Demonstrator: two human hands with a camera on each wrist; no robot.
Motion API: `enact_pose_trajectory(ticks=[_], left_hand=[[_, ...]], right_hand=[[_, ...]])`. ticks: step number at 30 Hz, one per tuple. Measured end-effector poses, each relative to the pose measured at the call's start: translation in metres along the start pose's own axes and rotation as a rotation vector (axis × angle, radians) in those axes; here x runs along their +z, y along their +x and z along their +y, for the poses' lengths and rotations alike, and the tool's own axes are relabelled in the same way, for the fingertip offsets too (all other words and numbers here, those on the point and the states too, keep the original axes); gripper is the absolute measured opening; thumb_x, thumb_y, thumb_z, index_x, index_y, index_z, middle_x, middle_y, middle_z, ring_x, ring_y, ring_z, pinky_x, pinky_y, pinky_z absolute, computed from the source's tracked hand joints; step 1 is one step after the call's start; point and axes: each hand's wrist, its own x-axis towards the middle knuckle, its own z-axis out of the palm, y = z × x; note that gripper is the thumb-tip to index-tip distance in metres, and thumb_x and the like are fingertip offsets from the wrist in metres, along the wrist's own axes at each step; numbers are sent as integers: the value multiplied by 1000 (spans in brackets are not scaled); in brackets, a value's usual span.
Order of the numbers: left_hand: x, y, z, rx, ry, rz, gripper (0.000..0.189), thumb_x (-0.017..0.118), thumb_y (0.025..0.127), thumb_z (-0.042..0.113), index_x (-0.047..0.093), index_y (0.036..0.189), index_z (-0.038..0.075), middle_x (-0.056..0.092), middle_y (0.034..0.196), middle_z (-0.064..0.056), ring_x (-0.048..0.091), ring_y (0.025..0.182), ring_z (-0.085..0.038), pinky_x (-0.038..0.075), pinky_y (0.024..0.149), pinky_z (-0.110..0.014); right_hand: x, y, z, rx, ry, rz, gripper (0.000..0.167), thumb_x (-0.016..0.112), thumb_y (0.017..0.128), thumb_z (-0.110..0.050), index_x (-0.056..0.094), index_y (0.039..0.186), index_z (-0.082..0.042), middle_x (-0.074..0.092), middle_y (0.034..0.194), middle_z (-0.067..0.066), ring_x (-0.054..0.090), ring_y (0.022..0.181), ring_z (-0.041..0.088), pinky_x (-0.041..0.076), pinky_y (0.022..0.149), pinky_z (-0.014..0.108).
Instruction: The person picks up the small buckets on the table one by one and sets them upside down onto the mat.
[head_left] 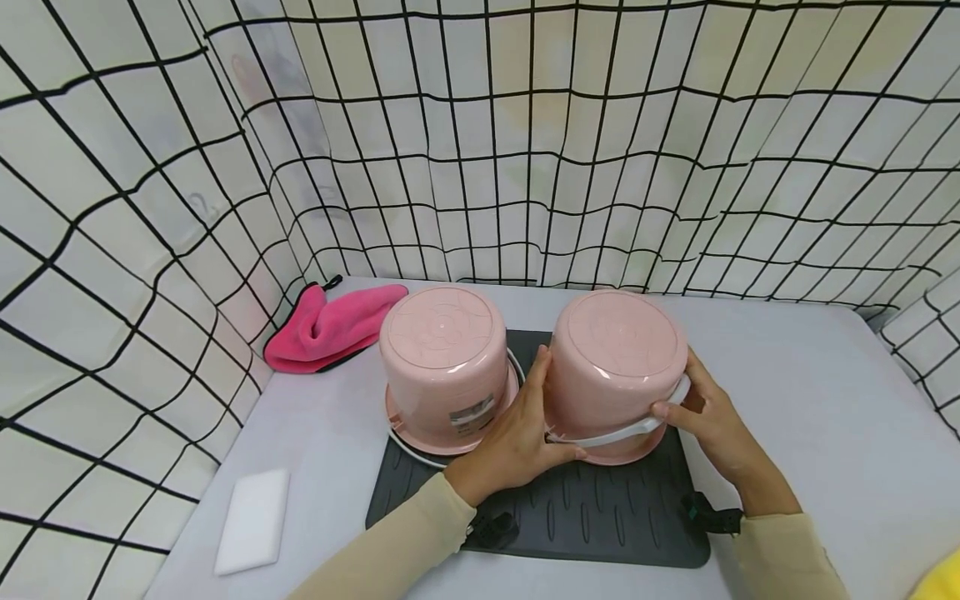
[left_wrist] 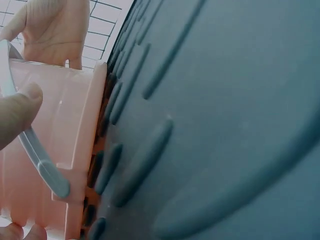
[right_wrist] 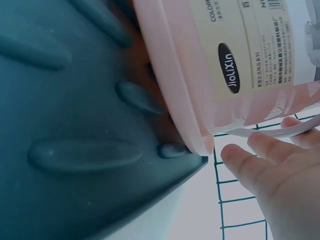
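Two pink buckets stand upside down over a dark grey ridged mat (head_left: 570, 517). Both hands hold the right bucket (head_left: 618, 367), one at each side. My left hand (head_left: 517, 437) grips its left side, its thumb by the white handle (head_left: 622, 433). My right hand (head_left: 708, 417) grips the opposite side, with the thumb on the handle; some of its fingers are hidden behind the bucket. The left bucket (head_left: 442, 358) stands close by the left hand, over a white-rimmed round thing mostly covered by it. In the right wrist view a printed label (right_wrist: 255, 55) shows on pink plastic.
A bright pink cloth pouch (head_left: 330, 325) lies at the back left. A white flat block (head_left: 253, 521) lies at the front left of the white table (head_left: 832, 433). Black netting (head_left: 528, 158) encloses the back and sides. Something yellow (head_left: 937, 579) shows at the lower right corner.
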Motion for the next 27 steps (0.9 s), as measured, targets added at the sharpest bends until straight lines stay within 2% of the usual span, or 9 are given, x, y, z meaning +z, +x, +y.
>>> enact_pose_trajectory(ticks=[6,11,12,15,18,19,22,27], left_hand=[[2,-1,-3,9,17,20,140,94,79,28,-16,165,11,-7,175,-11,4,161,-22,18,128,-49],[2,-2,-3,0,5,13,129,86,88,33,-15,165,11,-8,175,-12,5,161,-24,19,127,-52],[2,-2,-3,-7,0,12,125,83,91,34,-15,165,11,-8,175,-11,5,161,-24,19,127,-52],[3,-1,-2,-29,-20,25,115,76,96,36,-12,166,9,-7,175,-8,6,161,-24,18,127,-53],[4,1,0,-52,-37,42,110,72,98,37,-9,166,7,-7,175,-7,7,161,-24,17,127,-52],[4,2,0,-58,-41,47,109,72,99,37,-8,166,6,-7,175,-7,7,161,-23,17,128,-51],[6,5,1,-81,-41,54,108,71,99,38,-8,166,5,-6,175,-8,8,161,-22,17,128,-49],[7,7,1,-93,-17,59,107,71,100,37,-8,165,5,-5,175,-10,9,161,-22,18,128,-47]], right_hand=[[2,1,1,11,-69,10,101,70,93,0,12,168,-36,13,173,5,52,131,19,52,96,22],[2,1,1,20,-113,20,102,71,93,-1,12,168,-36,19,172,7,42,133,19,52,96,21],[1,1,0,25,-129,26,102,72,92,-2,12,168,-36,20,171,6,38,136,20,50,100,24],[0,0,-1,42,-172,46,102,75,91,-6,15,168,-37,25,170,6,28,143,25,43,113,51],[0,0,-3,53,-207,60,103,78,89,-10,16,167,-38,23,172,4,16,156,32,21,115,77],[0,1,-4,54,-211,59,104,79,89,-11,16,168,-37,21,173,4,13,158,34,15,114,80],[-1,1,-6,60,-239,53,107,81,88,-12,15,168,-36,17,174,5,6,160,40,10,114,81],[-2,1,-7,67,-254,40,108,82,87,-11,15,167,-38,25,171,10,16,157,46,18,114,79]])
